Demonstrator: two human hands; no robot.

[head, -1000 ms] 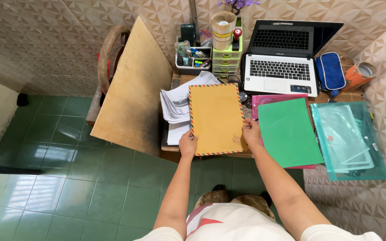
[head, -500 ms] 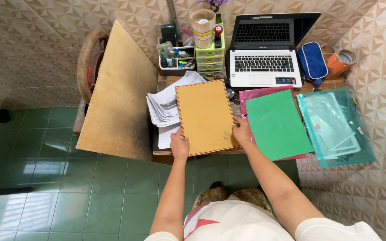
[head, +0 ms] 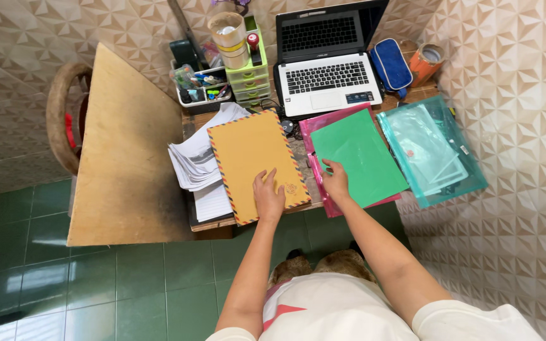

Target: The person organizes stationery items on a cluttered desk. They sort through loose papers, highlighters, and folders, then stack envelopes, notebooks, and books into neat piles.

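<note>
Your left hand [head: 268,196] lies flat, fingers spread, on the near end of the envelope [head: 254,161], which rests on the counter [head: 205,225] over a paper stack [head: 192,158]. Your right hand [head: 335,182] rests loosely open on the green folder [head: 358,155], just right of the envelope.

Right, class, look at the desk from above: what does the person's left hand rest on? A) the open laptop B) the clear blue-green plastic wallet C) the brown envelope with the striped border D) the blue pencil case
C: the left hand lies flat on the brown envelope, while the right hand touches the green folder beside it.
</note>
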